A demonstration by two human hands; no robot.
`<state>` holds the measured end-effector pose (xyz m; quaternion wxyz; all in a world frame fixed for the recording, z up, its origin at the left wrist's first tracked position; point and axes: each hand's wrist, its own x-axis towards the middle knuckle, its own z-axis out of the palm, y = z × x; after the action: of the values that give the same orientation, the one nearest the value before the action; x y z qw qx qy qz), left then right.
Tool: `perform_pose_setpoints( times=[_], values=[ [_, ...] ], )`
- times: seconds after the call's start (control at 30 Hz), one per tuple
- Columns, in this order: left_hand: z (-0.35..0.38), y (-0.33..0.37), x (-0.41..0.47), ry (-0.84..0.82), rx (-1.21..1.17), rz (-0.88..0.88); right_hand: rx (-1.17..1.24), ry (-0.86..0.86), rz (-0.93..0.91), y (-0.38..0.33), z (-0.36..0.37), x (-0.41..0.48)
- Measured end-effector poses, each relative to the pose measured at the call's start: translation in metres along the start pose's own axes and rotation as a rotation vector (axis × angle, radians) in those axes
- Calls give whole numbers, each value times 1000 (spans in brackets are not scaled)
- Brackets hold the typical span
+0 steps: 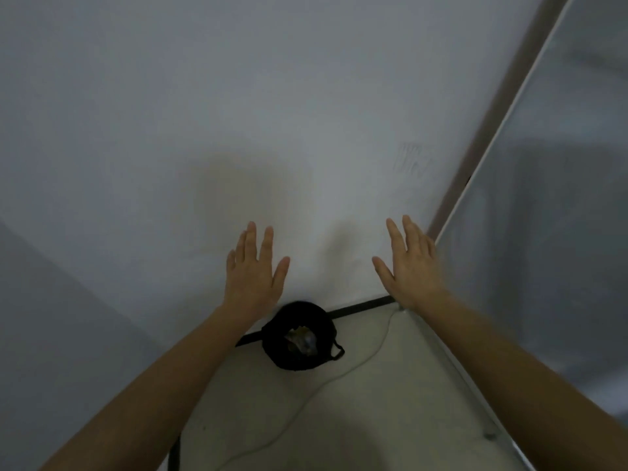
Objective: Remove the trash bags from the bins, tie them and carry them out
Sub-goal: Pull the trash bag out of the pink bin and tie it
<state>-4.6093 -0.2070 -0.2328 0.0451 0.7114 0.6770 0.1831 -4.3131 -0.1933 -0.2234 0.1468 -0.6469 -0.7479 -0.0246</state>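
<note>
I judge I am only at the approach: my left hand [253, 271] and right hand [413, 266] are spread and empty above the black trash bag [299, 338] in its bin on the floor by the wall, so next I must reach down for its rim.

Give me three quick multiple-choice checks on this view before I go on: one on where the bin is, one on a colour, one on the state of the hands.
1. Where does the bin stand?
A. On the floor against the wall
B. On a shelf
C. In the middle of the room

2. What colour is the bag lining it?
A. White
B. Black
C. Blue

3. How are the left hand and right hand?
A. Both gripping the bag
B. One holds the cable
C. Both open and empty

Answers: 1 A, it sits at the dark skirting; 2 B, the liner is black; 3 C, fingers spread above the bin, touching nothing.
</note>
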Motion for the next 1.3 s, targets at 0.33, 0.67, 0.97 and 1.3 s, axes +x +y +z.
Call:
perform_pose_setpoints(
  times=[0.33, 0.67, 0.97, 1.3],
  values=[
    [211, -58, 2, -252, -151, -307, 163, -361, 101, 32, 232, 0],
    [446, -128, -45, -341, -224, -572, 584, -677, 520, 53, 469, -56],
    [612, -241, -57, -178, -774, -1232, 1034, -923, 1037, 42, 656, -89],
    [697, -328, -40, -145, -1627, -1213, 1614, -380, 962, 36, 762, -86]
  ],
)
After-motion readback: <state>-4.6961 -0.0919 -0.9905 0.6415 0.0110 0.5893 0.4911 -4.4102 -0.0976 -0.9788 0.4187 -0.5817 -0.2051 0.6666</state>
